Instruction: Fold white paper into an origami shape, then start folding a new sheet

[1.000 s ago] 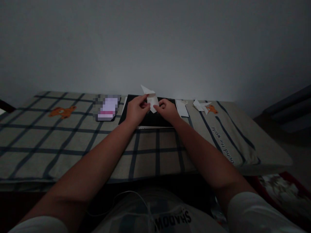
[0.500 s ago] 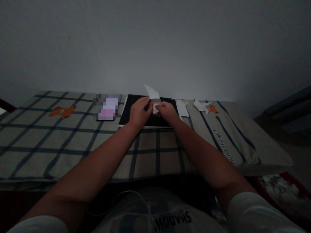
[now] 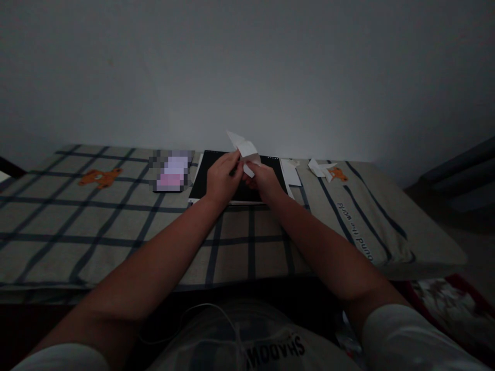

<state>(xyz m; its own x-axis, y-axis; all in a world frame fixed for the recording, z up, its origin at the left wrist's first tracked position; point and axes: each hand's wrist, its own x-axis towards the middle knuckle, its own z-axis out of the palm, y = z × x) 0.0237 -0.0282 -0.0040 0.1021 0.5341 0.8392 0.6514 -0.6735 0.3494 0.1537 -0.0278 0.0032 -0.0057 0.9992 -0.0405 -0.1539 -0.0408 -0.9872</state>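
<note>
A creased, folded piece of white paper [image 3: 249,149] is held up between both hands, with a pointed flap sticking out at its upper left. My left hand [image 3: 223,176] is closed on the paper's left side, thumb and fingers near its lower edge. On the other side my right hand [image 3: 265,180] pinches the paper's lower right part, its thumb on top. Beneath both hands lies a black-covered pad or notebook [image 3: 201,183] with white edges. The hands hide part of the paper's lower end.
A blurred-out phone [image 3: 172,175] lies left of the notebook. White paper sheets [image 3: 292,174] and a folded paper piece [image 3: 319,169] lie to the right. All rest on a checked cloth [image 3: 247,237] against a grey wall [image 3: 247,77]. A thin white cable [image 3: 209,305] crosses my lap.
The paper has turned and tilted in my hands, showing more of its folded top and a pointed left flap. My right hand has rolled slightly; my left hand has barely moved.
</note>
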